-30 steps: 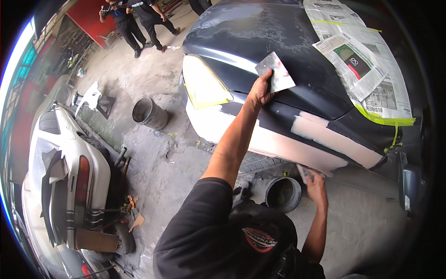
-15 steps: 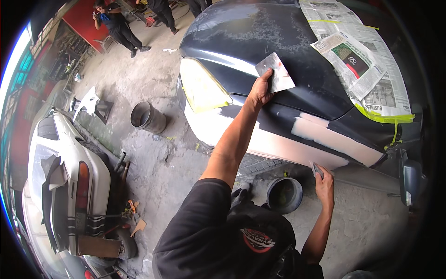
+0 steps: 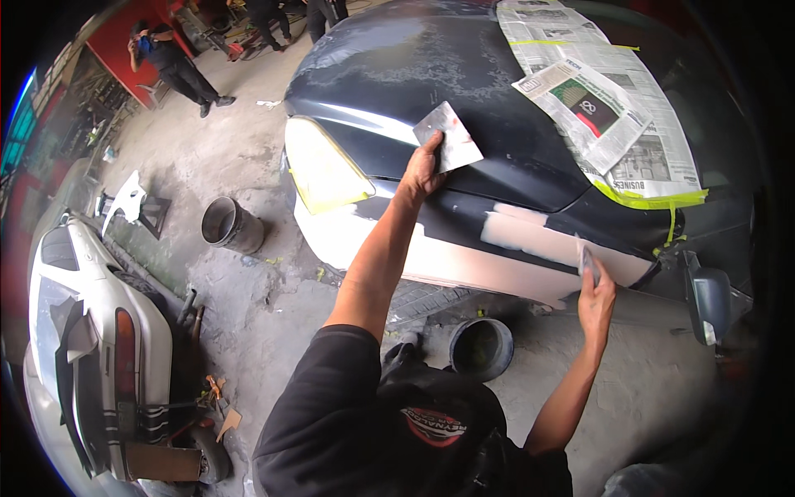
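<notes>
Nearest, a black cloth shirt (image 3: 327, 406) is seen. Beyond it a round grey bucket (image 3: 503, 362) is stood, mouth up, on the rough concrete floor (image 3: 638, 364); its inside is dark with a dull greenish tint, contents not distinguishable. A thin, flat grey spreader (image 3: 587, 261) is gripped in the right hand (image 3: 597, 294), fingers closed about its near end. Its long axis is directed away from the body and slightly left, and its far tip is seen against a matt, pale pink filler patch (image 3: 530, 236); contact cannot be confirmed. The patch is carried on the side of a dark car (image 3: 497, 186). A flat, four-cornered plate (image 3: 455, 142), metallic in look and marked with reddish specks, is gripped by the left hand (image 3: 422, 170), thumb laid over its face. The plate is held over the hood, its longer axis set from upper left to lower right. The headlight area is covered by a pale masking sheet (image 3: 321, 161), and the base of the windscreen by overlapping newspaper (image 3: 654, 157), edged with yellow tape (image 3: 662, 201). Farther off, a second bucket (image 3: 248, 232) is tilted in view, its interior shadowed. A white car (image 3: 156, 331) is noted at left, and a dark-clothed person (image 3: 170, 66) at the back
</notes>
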A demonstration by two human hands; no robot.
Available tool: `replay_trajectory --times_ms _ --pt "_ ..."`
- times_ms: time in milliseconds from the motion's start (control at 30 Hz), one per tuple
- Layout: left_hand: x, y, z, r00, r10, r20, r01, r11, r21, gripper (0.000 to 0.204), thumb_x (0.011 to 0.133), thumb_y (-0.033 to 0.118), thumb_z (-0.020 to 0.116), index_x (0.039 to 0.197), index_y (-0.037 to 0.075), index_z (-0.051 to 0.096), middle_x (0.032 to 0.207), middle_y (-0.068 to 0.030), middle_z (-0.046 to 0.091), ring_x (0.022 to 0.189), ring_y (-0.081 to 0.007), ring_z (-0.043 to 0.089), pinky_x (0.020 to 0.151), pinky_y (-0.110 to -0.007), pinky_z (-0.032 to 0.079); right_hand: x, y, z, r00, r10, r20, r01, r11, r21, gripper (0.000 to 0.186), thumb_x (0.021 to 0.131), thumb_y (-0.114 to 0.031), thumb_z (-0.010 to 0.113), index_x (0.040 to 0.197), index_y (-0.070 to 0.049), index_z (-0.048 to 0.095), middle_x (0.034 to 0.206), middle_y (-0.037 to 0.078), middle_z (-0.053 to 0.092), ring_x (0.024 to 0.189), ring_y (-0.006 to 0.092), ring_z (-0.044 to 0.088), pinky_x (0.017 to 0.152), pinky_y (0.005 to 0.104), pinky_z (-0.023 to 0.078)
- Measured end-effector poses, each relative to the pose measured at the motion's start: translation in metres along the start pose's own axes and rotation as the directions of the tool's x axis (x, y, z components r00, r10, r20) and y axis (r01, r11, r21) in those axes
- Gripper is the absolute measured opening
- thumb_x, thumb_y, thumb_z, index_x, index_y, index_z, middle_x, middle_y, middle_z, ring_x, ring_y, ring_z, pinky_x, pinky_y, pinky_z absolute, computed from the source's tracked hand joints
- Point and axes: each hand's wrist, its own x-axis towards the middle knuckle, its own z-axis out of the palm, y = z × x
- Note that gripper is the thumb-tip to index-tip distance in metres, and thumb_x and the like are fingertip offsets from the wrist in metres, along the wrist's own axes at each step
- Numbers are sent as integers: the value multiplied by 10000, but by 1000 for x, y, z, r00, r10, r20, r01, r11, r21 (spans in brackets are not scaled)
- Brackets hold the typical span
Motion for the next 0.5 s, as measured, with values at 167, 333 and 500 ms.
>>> replay_trajectory --times_ms 167,333,500 --pt "8 -2 -6 999 23 -27 -19 992 128 380 900 297 550 1166 33 486 1076 -124 607 962 -261 621 835 -394 524 30 -12 -7 962 -274 14 275 961 -38 469 758 127 389 1184 -8 535 1080 179 557 1007 327 554 876 312 416" --pt "3 14 -6 1000 4 14 -5 996 87 378 901 266 551 1177 24 462 1096 -136 590 1005 -269 603 878 -411 509 52 -15 17 944 -322 66 329 930 -163 400 766 65 434 1148 27 546 1054 169 553 965 357 554 832 380 441" --pt "5 6 -4 1000 -17 5 17 999 31 398 882 218 586 1191 11 444 1097 -141 582 1000 -279 605 881 -432 513 53 -7 33 934 -290 207 349 859 -375 408 798 31 453 1190 -33 546 1094 146 555 1010 342 546 901 403 423"
